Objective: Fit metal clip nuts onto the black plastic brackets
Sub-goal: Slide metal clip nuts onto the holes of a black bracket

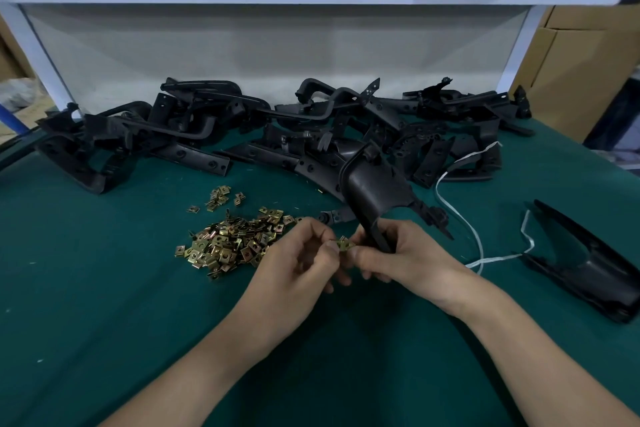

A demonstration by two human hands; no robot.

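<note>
The left hand (304,253) pinched a clip nut (344,245) at its fingertips, apparently touching the foot of the black bracket (374,198) gripped in the right hand (398,253)'s curled fingers. A pile of loose nuts (228,243) lay just left of the left fingers.

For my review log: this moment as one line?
left hand pinches clip nut | right hand grips bracket | clip nut at bracket's lower end

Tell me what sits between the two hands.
In the head view, one metal clip nut sits between the left hand and right hand, pinched by the left fingers beside the black bracket that the right hand grips.
</note>
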